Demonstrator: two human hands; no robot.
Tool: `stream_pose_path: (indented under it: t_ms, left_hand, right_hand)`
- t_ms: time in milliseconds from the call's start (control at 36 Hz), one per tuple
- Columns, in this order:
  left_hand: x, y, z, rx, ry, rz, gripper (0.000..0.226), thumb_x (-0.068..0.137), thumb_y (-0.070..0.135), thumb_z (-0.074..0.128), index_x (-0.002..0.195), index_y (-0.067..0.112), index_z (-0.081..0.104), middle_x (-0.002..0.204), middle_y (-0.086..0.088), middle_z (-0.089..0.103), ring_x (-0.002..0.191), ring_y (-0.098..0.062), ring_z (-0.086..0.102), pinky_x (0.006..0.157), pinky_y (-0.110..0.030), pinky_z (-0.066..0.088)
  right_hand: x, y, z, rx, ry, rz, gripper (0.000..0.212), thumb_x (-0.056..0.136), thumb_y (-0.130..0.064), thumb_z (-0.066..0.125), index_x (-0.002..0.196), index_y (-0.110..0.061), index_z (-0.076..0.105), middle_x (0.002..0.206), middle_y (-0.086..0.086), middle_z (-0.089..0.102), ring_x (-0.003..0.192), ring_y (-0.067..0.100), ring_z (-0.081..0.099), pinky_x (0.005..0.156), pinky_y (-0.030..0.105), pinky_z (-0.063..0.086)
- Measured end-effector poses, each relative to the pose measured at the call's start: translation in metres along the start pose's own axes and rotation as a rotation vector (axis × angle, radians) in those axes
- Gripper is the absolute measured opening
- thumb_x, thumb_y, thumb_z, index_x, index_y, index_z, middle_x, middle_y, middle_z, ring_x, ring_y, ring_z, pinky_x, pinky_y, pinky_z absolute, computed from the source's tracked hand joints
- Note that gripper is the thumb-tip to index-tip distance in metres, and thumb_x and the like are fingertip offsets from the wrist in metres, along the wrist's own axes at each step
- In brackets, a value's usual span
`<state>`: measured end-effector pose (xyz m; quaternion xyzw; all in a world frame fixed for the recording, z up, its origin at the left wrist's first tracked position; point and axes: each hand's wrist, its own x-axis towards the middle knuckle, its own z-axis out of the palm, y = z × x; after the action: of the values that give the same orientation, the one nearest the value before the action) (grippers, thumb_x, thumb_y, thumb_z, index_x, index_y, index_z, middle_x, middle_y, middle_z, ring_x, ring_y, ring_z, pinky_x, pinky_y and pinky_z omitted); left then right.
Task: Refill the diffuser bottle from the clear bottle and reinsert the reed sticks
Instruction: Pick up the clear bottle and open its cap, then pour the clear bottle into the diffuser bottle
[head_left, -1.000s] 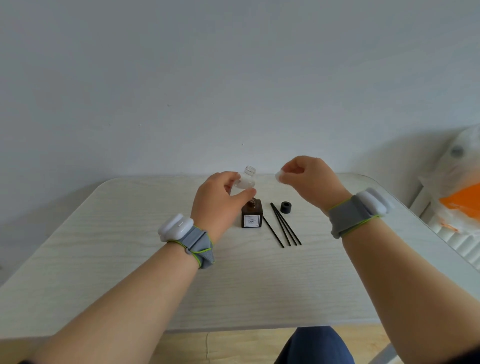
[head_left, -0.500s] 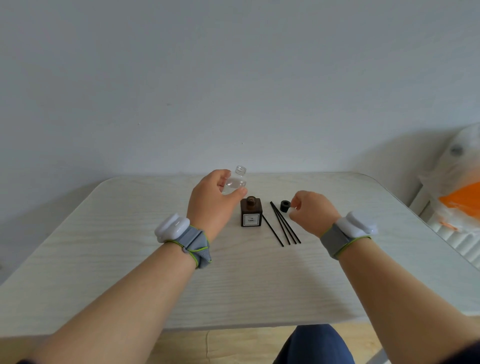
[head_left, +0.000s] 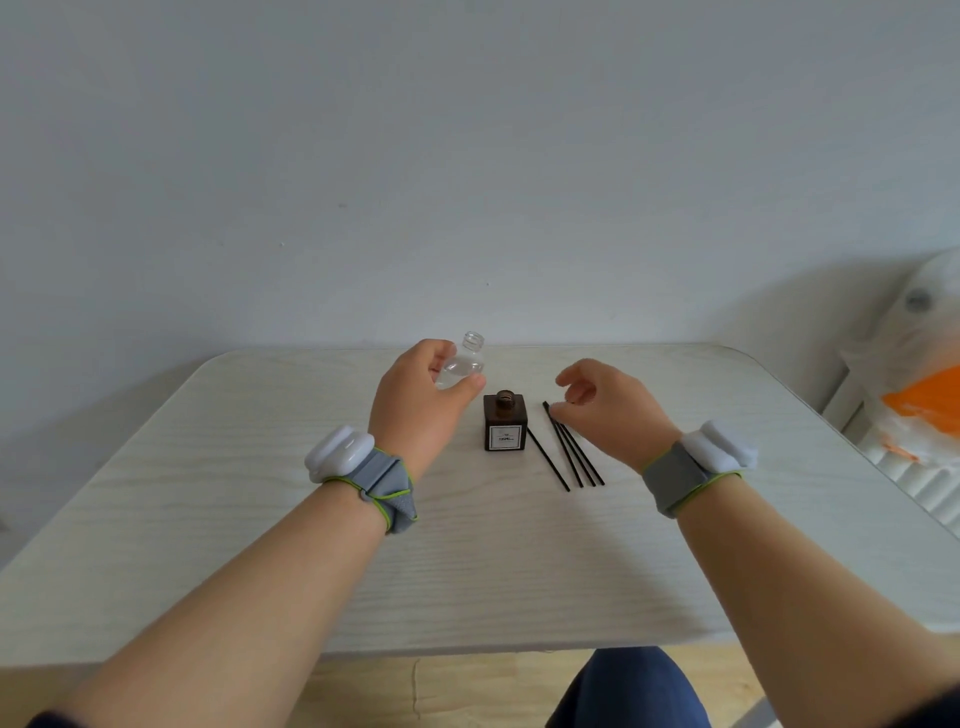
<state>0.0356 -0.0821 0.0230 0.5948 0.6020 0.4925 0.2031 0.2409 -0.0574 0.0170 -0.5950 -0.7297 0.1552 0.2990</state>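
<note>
The left hand (head_left: 415, 405) grips the clear bottle (head_left: 465, 364), fingers and thumb curled round its body. The bottle is uncapped and near upright, its threaded neck uppermost, at about 11 o'clock from the diffuser bottle (head_left: 505, 423); the two are close but apart. The diffuser bottle is a square, dark brown one that stands upright on the pale wood-grain bench (head_left: 260, 467) with its round mouth open. On its near face is a white label (head_left: 505, 435) with a thin dark frame and a line of dark print too small to read with certainty. At 3 to 4 o'clock from it lie four black reed sticks (head_left: 574, 457), flat on the bench and almost parallel. The right hand (head_left: 608, 410) hangs over their far ends at about 2 o'clock, fingers loosely curled, holding nothing that can be seen. Each wrist wears a grey strap with a white unit. At the far right edge, off the bench, sits a white and orange bag (head_left: 919, 400).
</note>
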Motion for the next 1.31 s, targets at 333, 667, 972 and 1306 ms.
stream_pose_path:
  t_ms: [333,667,972,1306]
  left_hand:
    - [0.005,-0.010,-0.006,0.116,0.006,0.041,0.042,0.079,0.024,0.074,0.118,0.017,0.060,0.117,0.003,0.063,0.095,-0.006,0.053,0.085,-0.018,0.037]
    - [0.007,-0.017,-0.008,0.202,-0.011,0.080,0.047,0.077,0.021,0.075,0.121,0.016,0.061,0.121,0.001,0.063,0.113,-0.016,0.057,0.092,-0.022,0.041]
    - [0.006,-0.016,-0.005,0.287,-0.049,0.126,0.048,0.078,0.022,0.074,0.124,0.019,0.061,0.121,0.001,0.063,0.112,-0.017,0.057,0.088,-0.019,0.037]
    - [0.006,-0.013,-0.001,0.374,-0.103,0.144,0.051,0.078,0.022,0.074,0.126,0.021,0.060,0.121,0.001,0.062,0.113,-0.017,0.056,0.088,-0.018,0.035]
  right_hand:
    - [0.001,-0.014,0.027,0.001,-0.112,-0.090,0.063,0.077,-0.037,0.074,0.133,-0.021,0.050,0.127,-0.004,0.058,0.117,0.011,0.053,0.096,0.023,0.041]
    - [0.006,-0.019,0.030,-0.009,-0.138,-0.116,0.046,0.078,-0.032,0.073,0.121,-0.022,0.060,0.116,-0.004,0.063,0.109,0.012,0.057,0.084,0.021,0.039]
    - [0.006,-0.020,0.029,0.006,-0.153,-0.093,0.042,0.078,-0.032,0.073,0.117,-0.023,0.062,0.107,-0.003,0.063,0.101,0.013,0.057,0.081,0.023,0.042]
    - [0.005,-0.021,0.026,0.008,-0.168,-0.069,0.048,0.076,-0.032,0.074,0.122,-0.023,0.061,0.110,-0.002,0.067,0.099,0.013,0.060,0.087,0.026,0.048]
